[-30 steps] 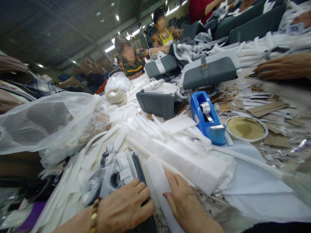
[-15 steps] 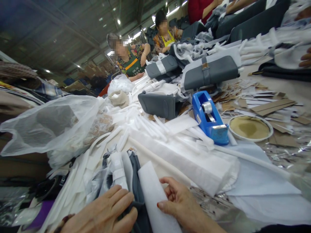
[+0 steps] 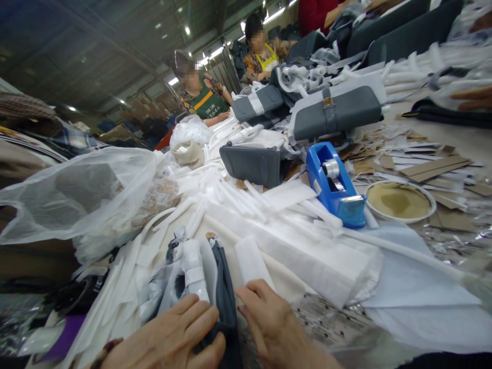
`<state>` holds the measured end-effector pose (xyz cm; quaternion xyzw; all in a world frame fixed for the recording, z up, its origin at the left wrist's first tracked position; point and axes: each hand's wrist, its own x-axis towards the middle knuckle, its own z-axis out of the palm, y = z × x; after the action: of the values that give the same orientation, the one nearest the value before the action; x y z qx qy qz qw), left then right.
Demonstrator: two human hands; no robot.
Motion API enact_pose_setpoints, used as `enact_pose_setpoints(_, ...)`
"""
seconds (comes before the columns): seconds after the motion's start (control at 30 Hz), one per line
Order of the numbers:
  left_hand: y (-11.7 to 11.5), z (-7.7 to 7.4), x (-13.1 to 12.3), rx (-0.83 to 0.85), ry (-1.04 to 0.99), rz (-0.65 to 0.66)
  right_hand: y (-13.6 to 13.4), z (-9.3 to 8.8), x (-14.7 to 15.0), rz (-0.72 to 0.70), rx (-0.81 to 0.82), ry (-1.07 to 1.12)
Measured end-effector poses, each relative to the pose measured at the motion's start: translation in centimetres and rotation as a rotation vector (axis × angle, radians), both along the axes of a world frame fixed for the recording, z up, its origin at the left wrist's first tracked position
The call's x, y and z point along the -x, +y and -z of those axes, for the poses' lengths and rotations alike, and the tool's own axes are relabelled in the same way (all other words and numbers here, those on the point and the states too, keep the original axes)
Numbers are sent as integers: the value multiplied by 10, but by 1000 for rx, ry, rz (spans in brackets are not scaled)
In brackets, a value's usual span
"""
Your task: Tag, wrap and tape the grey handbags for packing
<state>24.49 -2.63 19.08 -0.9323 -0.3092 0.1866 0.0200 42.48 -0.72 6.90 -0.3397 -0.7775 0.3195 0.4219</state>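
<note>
My left hand (image 3: 175,330) is closed over the near part of a dark grey bag (image 3: 226,271), its fingers curled at the opening. White wrapping (image 3: 194,266) covers a part of the bag standing up beyond my fingers. To the right of the bag, my right hand (image 3: 274,323) grips a flat strip of white foam sheet (image 3: 251,259) between thumb and fingers. The strip's far end sticks out past the hand; its near end is hidden by the hand. The bag's lower part runs out of view.
A blue tape dispenser (image 3: 335,187) and a round dish (image 3: 400,201) stand to the right. Stacked white foam sheets (image 3: 319,256) lie ahead. Grey bags (image 3: 251,163) sit farther off. A clear plastic bag (image 3: 77,195) is at left. Co-workers (image 3: 207,102) stand across the table.
My right hand has turned and shifted slightly left, drawing the foam strip nearer the grey bag; more of the strip is covered. My left hand has stayed on the bag.
</note>
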Motion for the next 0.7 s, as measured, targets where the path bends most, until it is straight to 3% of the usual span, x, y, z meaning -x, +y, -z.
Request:
enact_pose_setpoints(0.1, -1, -8, -3, -45, 12, 62, 21, -16, 13, -169, -191, -164)
enact_pose_setpoints(0.23, -5, -26, -7, -113, 26, 97, 52, -34, 23, -512, -412, -258)
enact_pose_setpoints(0.4, -24, -30, 12, -214, -26, 99, 65, -45, 22, -793, -242, -170)
enact_pose_setpoints(0.47, -34, -27, 21, -241, 3, 81, 65, -43, 24, -846, -147, -96)
enact_pose_setpoints(0.57, -45, -22, 31, -298, 11, 50, 63, -37, 29, -811, -78, -20)
enact_pose_setpoints(0.7, -52, -17, 36, -401, -71, 42, 60, -32, 35, -749, -237, -79)
